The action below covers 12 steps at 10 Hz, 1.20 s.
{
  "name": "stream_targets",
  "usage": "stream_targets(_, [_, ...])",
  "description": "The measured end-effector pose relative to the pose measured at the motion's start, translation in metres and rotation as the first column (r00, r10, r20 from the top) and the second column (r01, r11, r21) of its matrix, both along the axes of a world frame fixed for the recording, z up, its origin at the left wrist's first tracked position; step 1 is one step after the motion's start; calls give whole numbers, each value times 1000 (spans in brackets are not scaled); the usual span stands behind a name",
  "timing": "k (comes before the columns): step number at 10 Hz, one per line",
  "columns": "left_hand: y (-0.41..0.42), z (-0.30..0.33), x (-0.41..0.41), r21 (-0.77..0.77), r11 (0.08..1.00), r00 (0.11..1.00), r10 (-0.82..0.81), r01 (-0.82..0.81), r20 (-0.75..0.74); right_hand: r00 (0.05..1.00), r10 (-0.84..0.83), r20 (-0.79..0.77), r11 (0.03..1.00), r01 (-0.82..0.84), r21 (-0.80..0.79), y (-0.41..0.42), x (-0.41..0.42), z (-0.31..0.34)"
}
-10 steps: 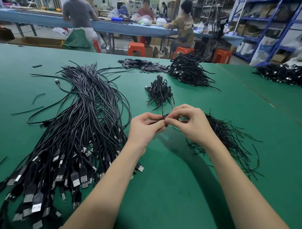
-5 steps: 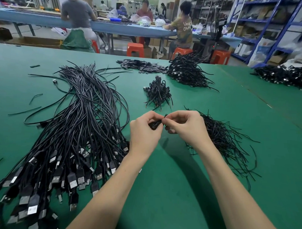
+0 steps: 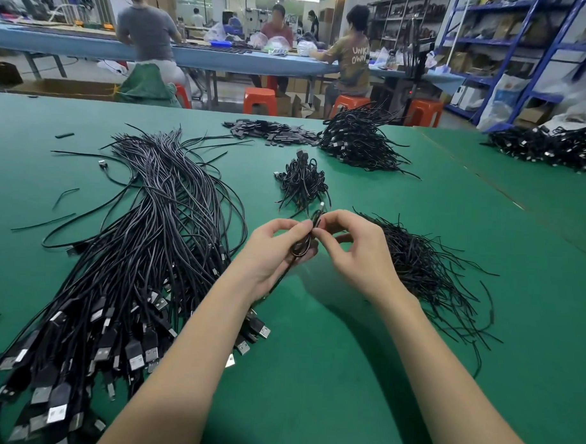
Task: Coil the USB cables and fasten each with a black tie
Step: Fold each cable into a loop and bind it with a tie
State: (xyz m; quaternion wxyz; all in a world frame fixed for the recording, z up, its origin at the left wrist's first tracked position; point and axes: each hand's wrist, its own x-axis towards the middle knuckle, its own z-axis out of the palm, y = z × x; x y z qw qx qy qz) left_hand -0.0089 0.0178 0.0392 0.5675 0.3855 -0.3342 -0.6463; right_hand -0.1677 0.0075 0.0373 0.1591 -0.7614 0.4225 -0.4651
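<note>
Coiled cable (image 3: 304, 245) sits pinched between left hand (image 3: 277, 251) and right hand (image 3: 357, 250), fingers curled on it, above the green table (image 3: 329, 372). Loose straight cables (image 3: 144, 250) lie left, thin wiry ties (image 3: 426, 269) right, tied bundles (image 3: 303, 184) just behind.

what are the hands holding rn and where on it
Both hold one coiled black USB cable: the left hand cradles its lower loop, the right hand pinches its upper part.

Your left hand (image 3: 277, 251) and right hand (image 3: 357, 254) both pinch one coiled cable (image 3: 306, 242) above the green table (image 3: 313, 372).
</note>
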Motion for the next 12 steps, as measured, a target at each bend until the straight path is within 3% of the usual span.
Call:
stream_targets(1, [-1, -4, 6, -17, 999, 999, -43, 43, -33, 996, 32, 82, 996, -39, 83, -2, 6, 0])
stream_targets(2, [0, -4, 4, -191, 979, 997, 73, -72, -3, 770, 29, 637, 794, -405, 454, -1, 11, 5])
stream_targets(3, [2, -8, -2, -403, 907, 970, 193, -120, 147, 199, -437, 877, 252, -909, 331, 3, 10, 9])
stream_targets(4, [3, -10, -1, -356, 928, 970, 179, -112, 162, 211, -477, 853, 208, -916, 342, 5, 9, 8])
stream_targets(5, [3, -9, 1, -175, 978, 993, 115, -116, -14, 716, -145, 683, 612, -478, 630, 1, 11, 6])
stream_targets(6, [2, -10, 1, -94, 989, 992, 105, -111, -65, 987, -22, 160, 983, -7, 182, 0, 7, -1])
stream_targets(7, [2, -9, 2, -80, 992, 992, 92, -99, -89, 994, -41, -99, 994, 30, -107, 2, 4, -5])
stream_targets(8, [2, -8, 5, -100, 992, 995, 70, -77, -71, 993, -88, -82, 980, 72, -184, 3, 6, -3])
stream_targets(9, [2, -10, 6, -107, 991, 995, 67, -75, -75, 994, -94, -58, 974, 79, -215, 3, 8, -5])
stream_targets(10, [2, -10, 6, -118, 990, 996, 66, -72, -52, 989, -32, 141, 999, 29, 20, 4, 18, -5])
stream_targets(11, [1, -10, 6, -145, 987, 997, 67, -73, -46, 573, -232, 786, 544, -593, 593, 2, 23, 9])
stream_targets(12, [2, -11, 6, -145, 987, 997, 61, -68, -53, 437, -370, 820, 292, -783, 549, 2, 19, 12])
